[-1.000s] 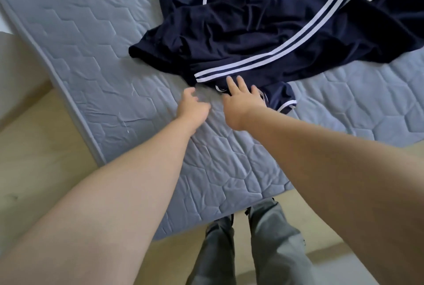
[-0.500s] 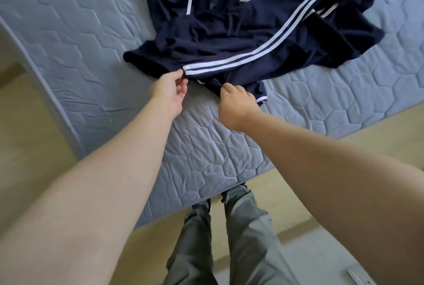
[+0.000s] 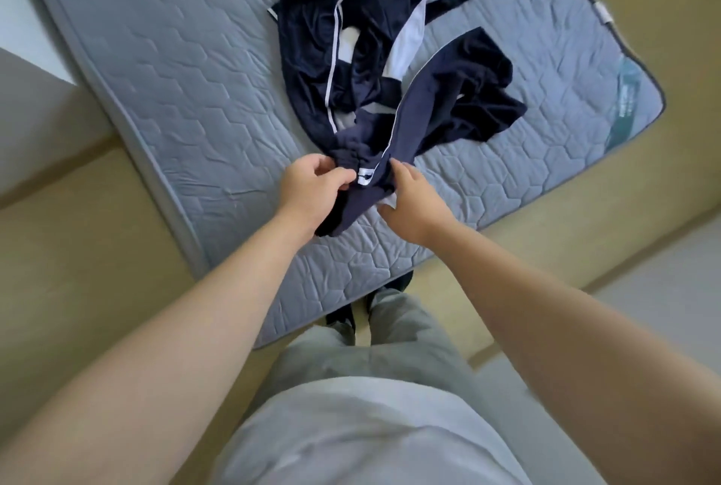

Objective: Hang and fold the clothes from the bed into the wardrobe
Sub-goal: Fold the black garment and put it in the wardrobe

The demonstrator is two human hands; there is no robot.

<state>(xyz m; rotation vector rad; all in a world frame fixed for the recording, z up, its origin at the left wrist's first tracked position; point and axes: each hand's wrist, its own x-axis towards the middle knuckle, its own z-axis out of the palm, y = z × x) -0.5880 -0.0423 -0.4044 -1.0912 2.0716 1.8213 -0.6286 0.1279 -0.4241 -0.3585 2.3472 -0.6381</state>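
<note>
Grey quilted mattress (image 3: 175, 94) fills the field beyond both hands; its near corner lies below them, towards the person's grey trousers (image 3: 405, 332). Pale floor (image 3: 78, 250) lies outboard of each forearm.

Clothes pile (image 3: 312, 55): dark navy, white side stripes, one white panel. It lies beyond the hands, slightly left of the midline between them, resting on the mattress.

Navy garment (image 3: 429, 106): one end is gathered between the hands. The body runs away from them, up and to the right, and spreads flat on the mattress well beyond the right hand. Long axis is therefore diagonal, near-left to far-right. A short tail (image 3: 339, 219) hangs under the left wrist onto the mattress.

Left hand (image 3: 312, 184): fingers curled round the bunched cloth, thumb side towards the white stripe end (image 3: 364, 176).

Right hand (image 3: 413, 200): fingers closed on the same end from the other side, just beside the left.

Judgement: both hands hold one end, so the bulk trails far-right, on the right hand's side. Lifting it clear calls for a pull towards the body, the right hand then sliding outward along the edge to spread it. The far end may overlap the pile, so dragging it could be a risk.
</note>
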